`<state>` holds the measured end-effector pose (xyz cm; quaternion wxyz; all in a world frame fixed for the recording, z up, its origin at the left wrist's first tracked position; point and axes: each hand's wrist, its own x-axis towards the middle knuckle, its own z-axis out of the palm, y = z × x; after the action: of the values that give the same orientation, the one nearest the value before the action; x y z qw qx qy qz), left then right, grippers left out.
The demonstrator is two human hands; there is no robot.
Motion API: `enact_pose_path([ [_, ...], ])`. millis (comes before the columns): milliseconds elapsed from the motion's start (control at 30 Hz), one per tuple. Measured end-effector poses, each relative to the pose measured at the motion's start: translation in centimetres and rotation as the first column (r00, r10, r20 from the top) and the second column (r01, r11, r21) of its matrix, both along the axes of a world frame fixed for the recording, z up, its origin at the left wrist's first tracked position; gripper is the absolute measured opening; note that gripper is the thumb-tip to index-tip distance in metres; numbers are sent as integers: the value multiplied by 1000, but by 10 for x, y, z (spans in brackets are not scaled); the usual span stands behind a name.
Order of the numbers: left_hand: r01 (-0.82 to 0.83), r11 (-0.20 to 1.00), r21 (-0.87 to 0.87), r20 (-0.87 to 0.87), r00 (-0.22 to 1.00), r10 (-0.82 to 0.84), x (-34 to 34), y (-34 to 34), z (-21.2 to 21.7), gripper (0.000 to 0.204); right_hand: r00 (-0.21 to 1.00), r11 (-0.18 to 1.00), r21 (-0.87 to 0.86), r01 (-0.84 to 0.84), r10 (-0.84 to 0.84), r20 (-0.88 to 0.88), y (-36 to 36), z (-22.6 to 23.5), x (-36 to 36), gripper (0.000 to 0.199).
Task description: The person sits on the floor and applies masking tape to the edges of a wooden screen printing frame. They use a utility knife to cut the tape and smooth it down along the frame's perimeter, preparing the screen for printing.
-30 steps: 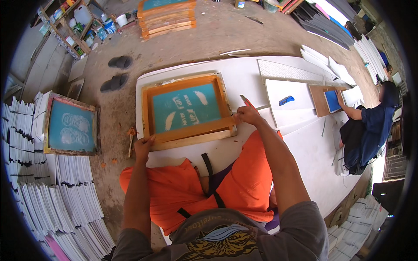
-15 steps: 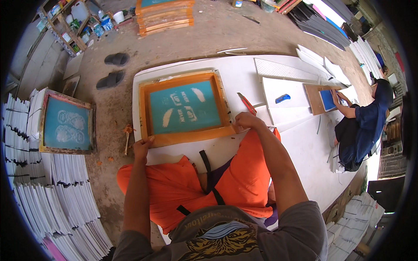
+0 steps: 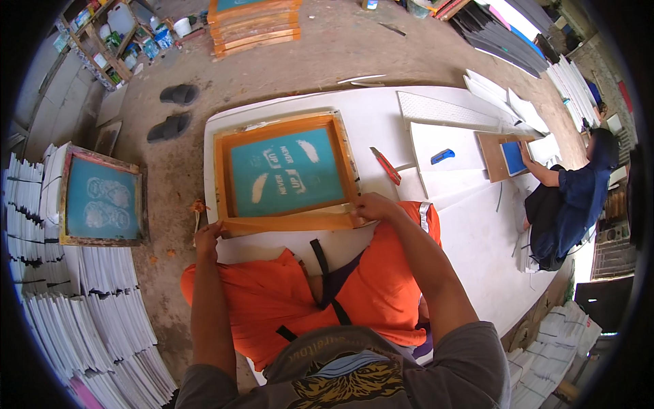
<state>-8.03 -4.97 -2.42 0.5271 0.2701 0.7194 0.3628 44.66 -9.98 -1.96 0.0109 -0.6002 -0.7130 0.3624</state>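
Note:
A silk-screen frame (image 3: 227,198) with orange-brown taped sides and teal mesh (image 3: 262,167) lies flat in front of me. Along its near side runs a strip of brown packing tape (image 3: 286,223). At the strip's left end, by the near left corner, my left hand (image 3: 207,240) pinches the tape. My right hand (image 3: 372,206) is closed at the other end, by the near right corner, its fingertips pressed on the tape and frame. How firmly the tape sticks in between, I cannot tell. A red utility knife (image 3: 386,166) rests right of the frame.
Under the frame is a white board (image 3: 470,235). A blue cutter (image 3: 443,157) sits on white sheets farther right, where a co-worker (image 3: 579,184) handles a blue-topped piece. Another screen (image 3: 102,198) leans on stacked white sheets (image 3: 88,327) at left. Sandals (image 3: 169,127) lie beyond.
My left hand has moved slightly left, past the frame's near left corner. My right hand has come left and nearer, onto the near right corner. The tape strip now lies between them.

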Motion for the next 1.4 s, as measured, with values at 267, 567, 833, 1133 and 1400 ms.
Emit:
enact_pose_path([
  [267, 97, 990, 106, -18, 995, -95, 6, 2, -6, 31, 985, 987, 58, 152, -146, -96, 3, 5, 18, 32],
  [567, 422, 904, 71, -229, 889, -397, 19, -19, -1, 29, 961, 971, 205, 121, -166, 220, 14, 54, 37, 33],
  [833, 355, 931, 90, -216, 919, -330, 33, -26, -3, 25, 862, 973, 226, 43, -150, 484, 13, 10, 51, 31],
  [1133, 351, 928, 123, -312, 902, -300, 22, -29, -21, 30, 858, 905, 408, 121, -302, 415, 23, 2, 40, 35],
  [1400, 274, 958, 81, -225, 942, -250, 30, -27, -30, 35, 865, 900, 411, 142, -315, 391, 16, 10, 35, 38],
])
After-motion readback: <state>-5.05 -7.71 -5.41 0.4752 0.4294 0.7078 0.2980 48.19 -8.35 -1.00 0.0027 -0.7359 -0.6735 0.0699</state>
